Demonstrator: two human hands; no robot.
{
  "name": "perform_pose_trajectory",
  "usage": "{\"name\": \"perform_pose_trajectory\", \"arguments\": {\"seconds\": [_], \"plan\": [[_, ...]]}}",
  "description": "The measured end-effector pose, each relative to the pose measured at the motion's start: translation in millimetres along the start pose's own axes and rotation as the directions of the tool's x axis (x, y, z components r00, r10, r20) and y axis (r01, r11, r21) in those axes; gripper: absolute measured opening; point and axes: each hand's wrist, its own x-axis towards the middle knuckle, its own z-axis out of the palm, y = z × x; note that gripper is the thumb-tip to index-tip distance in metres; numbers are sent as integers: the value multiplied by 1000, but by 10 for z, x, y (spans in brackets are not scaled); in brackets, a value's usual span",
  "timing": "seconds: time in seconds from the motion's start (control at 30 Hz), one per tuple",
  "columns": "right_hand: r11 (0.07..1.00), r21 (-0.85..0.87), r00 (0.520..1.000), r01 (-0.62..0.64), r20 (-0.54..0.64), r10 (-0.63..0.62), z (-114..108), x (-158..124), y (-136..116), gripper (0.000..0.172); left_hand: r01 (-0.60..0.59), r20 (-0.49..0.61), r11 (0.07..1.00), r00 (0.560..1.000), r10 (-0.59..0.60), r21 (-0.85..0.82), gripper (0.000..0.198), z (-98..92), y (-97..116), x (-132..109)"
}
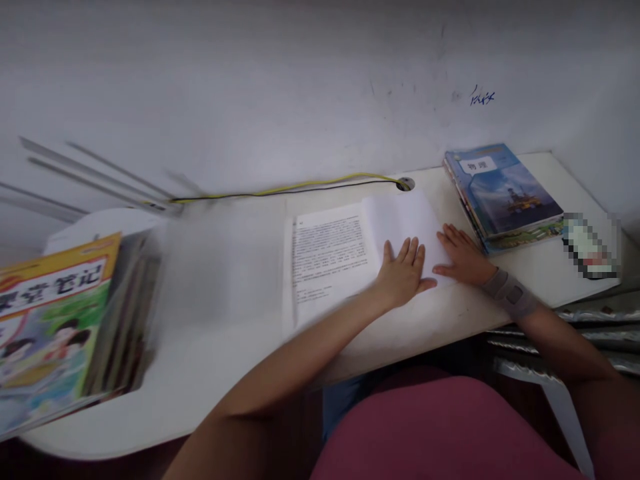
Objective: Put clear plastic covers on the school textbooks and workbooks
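Observation:
An open book (pixel 327 257) lies on the white desk, its left page printed with dense text. The right side is a blank white page (pixel 400 217). My left hand (pixel 404 272) rests flat on the lower part of that blank page, fingers spread and pointing away from me. On the page's right edge lies my right hand (pixel 463 255), also flat with fingers apart, a grey band around its wrist. Neither hand grips anything.
Right of the book stands a stack of books (pixel 505 190) with a blue cover on top. A blurred-out object (pixel 591 247) lies near the desk's right end. Another stack of books (pixel 55 327) is at the left. Yellow and black cables (pixel 300 185) run along the wall into a desk hole.

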Motion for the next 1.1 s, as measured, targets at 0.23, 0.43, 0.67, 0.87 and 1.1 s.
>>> {"name": "perform_pose_trajectory", "arguments": {"seconds": [0.23,0.43,0.67,0.87,1.1], "plan": [[1000,-3,1000,-4,0,4,-9,0,3,87,-20,49,1000,999,20,-15,87,-60,-6,50],[1000,1,1000,1,-7,-1,-9,-4,-10,87,-3,15,1000,1000,3,0,89,-88,-72,-54],[1000,-7,1000,-11,3,11,-38,0,-39,88,2,51,1000,999,-1,-15,89,-79,-86,1],[1000,4,1000,-4,2,4,-46,-1,-36,88,-20,42,1000,999,20,10,88,-67,-52,-14],[1000,-8,1000,11,-19,-11,-10,-4,-1,88,-5,80,1000,997,6,-6,91,-88,-30,39]]}}
